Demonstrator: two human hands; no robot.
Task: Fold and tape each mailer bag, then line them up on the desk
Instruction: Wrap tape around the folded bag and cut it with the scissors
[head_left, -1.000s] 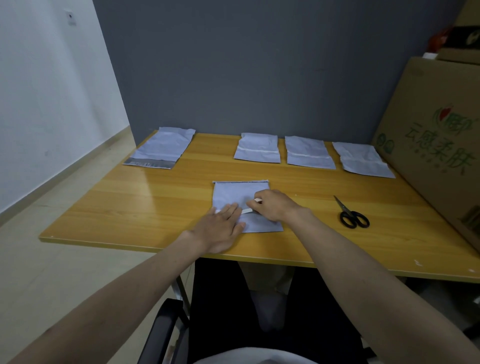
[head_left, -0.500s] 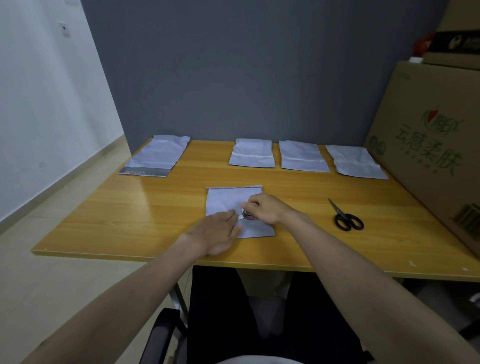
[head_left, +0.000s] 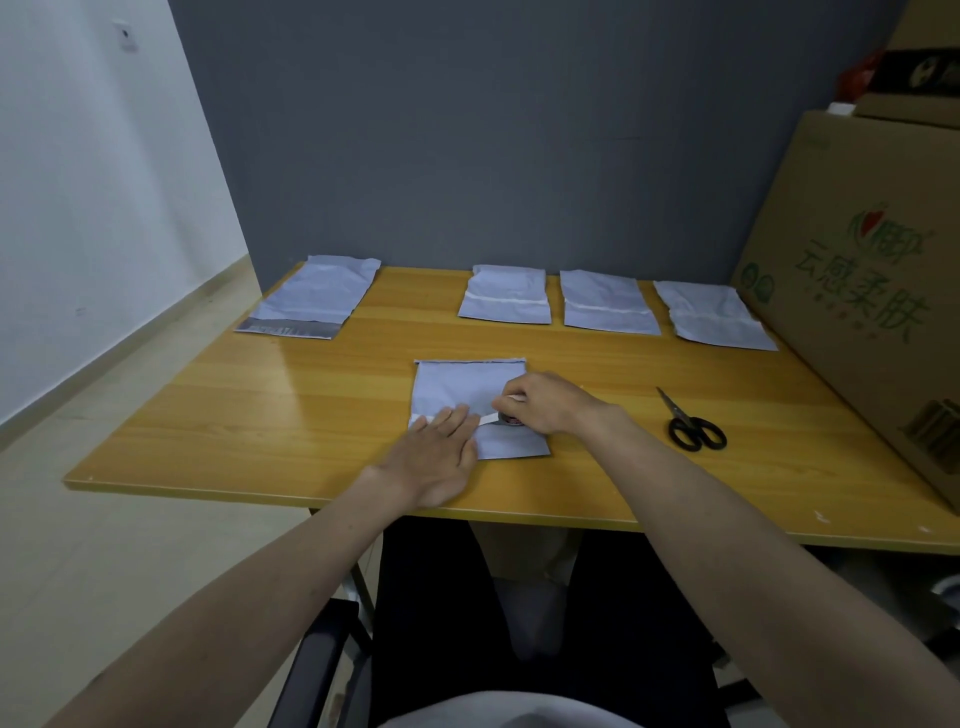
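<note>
A folded pale blue mailer bag (head_left: 467, 387) lies near the front middle of the wooden desk (head_left: 291, 415). My left hand (head_left: 439, 457) presses flat on its lower left part, fingers straight. My right hand (head_left: 545, 402) grips a small tape roll (head_left: 511, 420) on the bag's right side. A white strip of tape (head_left: 485, 420) runs from the roll toward my left fingertips. Three folded, taped bags (head_left: 506, 299) (head_left: 608, 301) (head_left: 714, 314) sit in a row at the back. An unfolded mailer bag (head_left: 314, 296) lies at the back left.
Black-handled scissors (head_left: 691, 428) lie on the desk to the right of my right hand. A large cardboard box (head_left: 857, 291) stands along the desk's right side. A grey wall backs the desk. A black chair (head_left: 332, 654) is below the front edge.
My right hand has drawn the tape roll rightward across the bag, and a longer white strip now shows. My left hand stays pressed on the bag's left part.
</note>
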